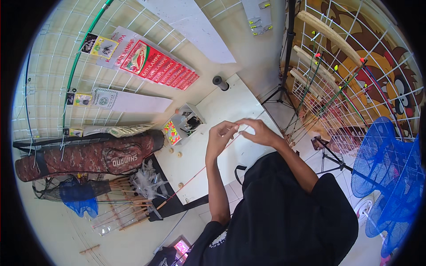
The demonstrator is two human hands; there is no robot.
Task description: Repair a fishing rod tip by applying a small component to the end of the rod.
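Note:
My left hand point(222, 134) and my right hand point(259, 133) are raised over a white table, fingertips almost meeting. The fingers of both are curled in and pinched together. Whatever lies between the fingertips is too small to make out. A thin reddish rod point(194, 177) crosses the table slantwise from the lower left and passes by my left hand. Its thicker tan end juts past the table's near left edge. Where the hands cover it, I cannot tell whether they touch it.
The white table point(195, 153) bears an open box point(184, 124) with bright floats, small round pieces point(179, 154) and a dark-topped cylinder point(220, 83). A camouflage rod bag point(93, 153) hangs left. Blue nets point(377, 164), a wire rack with rods and black tripods point(284, 84) stand right.

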